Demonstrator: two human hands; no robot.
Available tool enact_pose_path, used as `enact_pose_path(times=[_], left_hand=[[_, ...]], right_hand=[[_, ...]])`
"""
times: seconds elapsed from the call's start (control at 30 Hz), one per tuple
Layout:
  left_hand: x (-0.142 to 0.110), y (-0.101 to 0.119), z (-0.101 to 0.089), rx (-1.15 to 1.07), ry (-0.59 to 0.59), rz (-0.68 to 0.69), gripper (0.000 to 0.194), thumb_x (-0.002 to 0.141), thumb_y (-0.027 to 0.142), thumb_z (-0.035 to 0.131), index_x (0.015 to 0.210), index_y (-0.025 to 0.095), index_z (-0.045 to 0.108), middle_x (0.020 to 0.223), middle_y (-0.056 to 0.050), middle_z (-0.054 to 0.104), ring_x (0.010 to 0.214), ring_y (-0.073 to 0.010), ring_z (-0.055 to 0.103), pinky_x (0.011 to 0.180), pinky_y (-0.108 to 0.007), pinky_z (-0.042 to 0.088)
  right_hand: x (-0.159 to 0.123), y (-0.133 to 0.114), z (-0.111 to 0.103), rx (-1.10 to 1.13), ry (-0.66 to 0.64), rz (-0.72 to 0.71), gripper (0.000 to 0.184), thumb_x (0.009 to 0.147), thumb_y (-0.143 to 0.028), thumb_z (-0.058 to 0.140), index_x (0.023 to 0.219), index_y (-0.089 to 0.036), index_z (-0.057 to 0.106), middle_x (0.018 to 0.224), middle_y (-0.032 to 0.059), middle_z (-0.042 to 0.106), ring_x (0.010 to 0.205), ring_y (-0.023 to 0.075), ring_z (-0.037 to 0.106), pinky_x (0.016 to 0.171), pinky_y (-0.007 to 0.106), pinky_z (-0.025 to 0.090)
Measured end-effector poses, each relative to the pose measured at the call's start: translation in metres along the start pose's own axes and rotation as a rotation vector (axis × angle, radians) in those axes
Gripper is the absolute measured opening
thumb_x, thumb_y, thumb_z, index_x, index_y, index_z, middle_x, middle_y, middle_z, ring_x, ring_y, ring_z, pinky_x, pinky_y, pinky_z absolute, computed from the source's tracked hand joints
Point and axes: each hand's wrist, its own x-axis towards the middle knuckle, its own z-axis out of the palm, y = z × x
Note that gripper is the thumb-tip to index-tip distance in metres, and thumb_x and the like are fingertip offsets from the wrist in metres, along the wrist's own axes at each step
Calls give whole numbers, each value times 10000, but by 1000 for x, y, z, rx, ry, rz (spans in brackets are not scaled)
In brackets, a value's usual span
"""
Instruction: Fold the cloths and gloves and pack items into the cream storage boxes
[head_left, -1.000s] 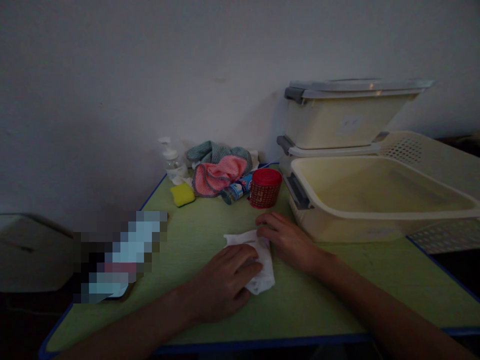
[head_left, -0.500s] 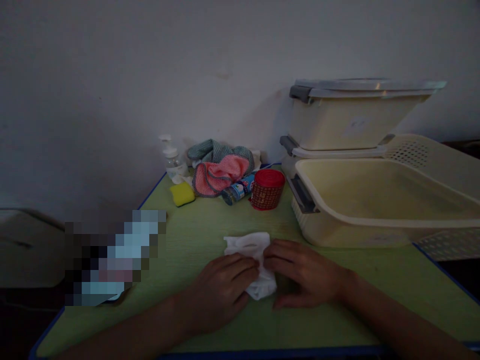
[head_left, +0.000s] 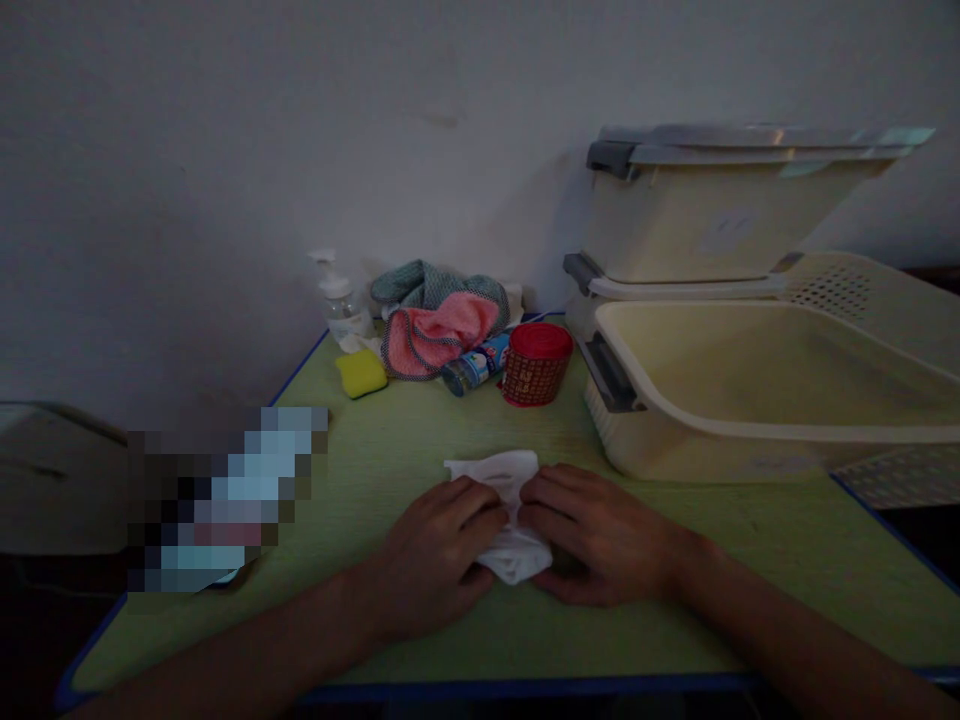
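My left hand (head_left: 446, 545) and right hand (head_left: 589, 540) on a folded white cloth (head_left: 517, 555)

At far left, a pale box-like object (head_left: 60, 490) sits beyond the green table (head_left: 360, 460). Along the table's left edge lies something pixelated (head_left: 251, 490), too masked to name. Farther back stands a clear pump bottle (head_left: 347, 312), with a yellow sponge (head_left: 361, 374) just in front of it. Next come a pink cloth (head_left: 431, 335) and a grey-green cloth (head_left: 439, 285), bunched together near the wall.

Below them, my left hand rests palm down, fingers half curled over the white cloth's left side. The white cloth lies on the table between my hands, near the front. A blue-labelled item (head_left: 476, 365) lies on its side behind it, next to an upright red roll (head_left: 536, 365).

My right hand is half closed too, its fingertips on the white cloth's right side; I can't tell whether either hand grips or only presses. Farther right are an open cream tub (head_left: 690, 450), a lidded box (head_left: 667, 235) behind it, and a perforated basket (head_left: 892, 310).
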Motion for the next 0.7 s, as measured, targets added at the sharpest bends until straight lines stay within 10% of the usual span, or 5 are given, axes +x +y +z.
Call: enact_pose_path(times=[0.7], left_hand=[[8,-7,0,-330,61,-310,114,781,182,554,823,149,655,753,-30,681,658,-139,602,627,-243,472]], right_hand=[[4,5,1,297,74,235,175,888,-192,388,833,-144,547,759,59,572,700,151,524,635,259,420]])
